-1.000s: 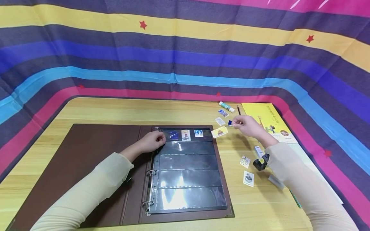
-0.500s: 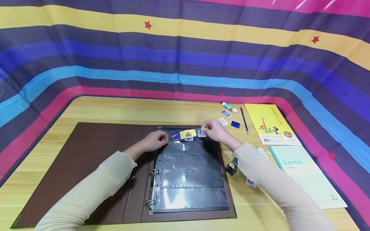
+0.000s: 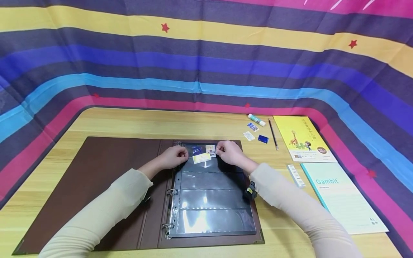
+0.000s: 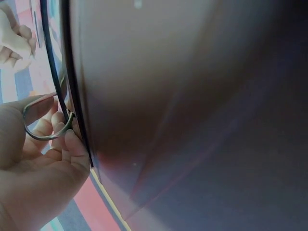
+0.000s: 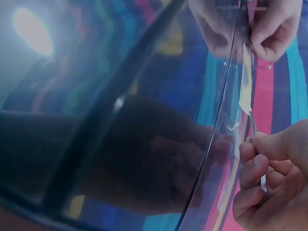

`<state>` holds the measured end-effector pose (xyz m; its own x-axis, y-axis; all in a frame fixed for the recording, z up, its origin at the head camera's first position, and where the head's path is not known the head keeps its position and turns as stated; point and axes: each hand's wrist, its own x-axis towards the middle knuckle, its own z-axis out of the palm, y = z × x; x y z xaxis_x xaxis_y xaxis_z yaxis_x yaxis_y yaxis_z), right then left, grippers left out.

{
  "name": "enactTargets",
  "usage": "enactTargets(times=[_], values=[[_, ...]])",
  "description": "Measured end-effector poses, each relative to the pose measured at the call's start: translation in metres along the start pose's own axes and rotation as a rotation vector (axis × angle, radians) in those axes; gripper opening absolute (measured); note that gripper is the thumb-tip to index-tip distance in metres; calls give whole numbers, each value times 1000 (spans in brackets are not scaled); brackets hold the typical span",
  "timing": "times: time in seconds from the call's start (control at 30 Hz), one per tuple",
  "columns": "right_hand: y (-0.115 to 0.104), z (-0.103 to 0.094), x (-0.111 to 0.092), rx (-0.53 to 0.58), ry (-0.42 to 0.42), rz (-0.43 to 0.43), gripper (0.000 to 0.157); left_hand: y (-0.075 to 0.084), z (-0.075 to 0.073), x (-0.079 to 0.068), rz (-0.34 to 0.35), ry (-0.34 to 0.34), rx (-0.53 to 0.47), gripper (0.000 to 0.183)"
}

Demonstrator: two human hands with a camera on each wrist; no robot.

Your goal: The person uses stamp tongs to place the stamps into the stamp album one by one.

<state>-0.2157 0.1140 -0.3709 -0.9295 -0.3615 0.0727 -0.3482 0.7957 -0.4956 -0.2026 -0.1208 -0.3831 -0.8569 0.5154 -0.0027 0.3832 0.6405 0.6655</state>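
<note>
A brown ring binder [image 3: 126, 179] lies open with a black pocket page [image 3: 213, 181] on its rings. My left hand [image 3: 173, 157] pinches the page's inner edge beside the top ring; in the left wrist view, that metal ring [image 4: 42, 138] passes close by the fingers. My right hand [image 3: 231, 154] grips slim metal tweezers [image 5: 254, 126], and a yellow stamp [image 3: 202, 158] is at their tip. The stamp slants over the lower edge of the top pocket. Inside that pocket are a dark blue stamp [image 3: 197, 150] and a pale stamp [image 3: 210, 148]; the right fingers cover its far end.
Loose stamps [image 3: 248, 136], a glue stick [image 3: 256, 120] and a pencil [image 3: 273, 134] lie beyond the binder's right corner. Farther right are a yellow book [image 3: 303, 139], a Gambit notebook [image 3: 343, 197] and a small white box [image 3: 296, 176]. A striped cloth [image 3: 206, 64] hangs behind the table.
The right hand has brought the yellow stamp leftward from beside the binder to the top pocket, then slightly lower and tilted. The left hand stays at the top ring.
</note>
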Motion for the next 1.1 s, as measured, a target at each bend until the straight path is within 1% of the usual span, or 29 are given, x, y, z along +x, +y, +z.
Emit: enactTargets(times=[0.13,0.27,0.57,0.67,0.73,0.8,0.9,0.93,1.03,1.1], values=[[-5,1,-2,-40,-43,-45,9,0,0,0,-12,0,0,5],[-5,0,-2,-51,-77,-69,8,0,0,1,-30,0,-9,7],[-3,-1,1,-45,-158,-165,9,2,1,0,-69,-11,-30,10],[-2,-3,2,-21,-200,-184,10,2,1,0,-78,-13,-26,10],[-2,-4,3,-10,-210,-215,12,3,1,0,-81,-15,-23,10],[-2,-5,5,-5,-227,-225,11,3,1,0,-82,-15,-20,10],[-2,-6,6,-30,-233,-229,9,3,1,-1,-83,-18,-23,10],[-2,-6,7,-36,-247,-213,7,3,1,-1,-85,-18,-23,10],[0,-8,9,-58,-242,-229,5,4,1,0,-86,-18,-24,10],[2,-11,10,-45,-239,-229,4,3,0,0,-83,-17,-21,9]])
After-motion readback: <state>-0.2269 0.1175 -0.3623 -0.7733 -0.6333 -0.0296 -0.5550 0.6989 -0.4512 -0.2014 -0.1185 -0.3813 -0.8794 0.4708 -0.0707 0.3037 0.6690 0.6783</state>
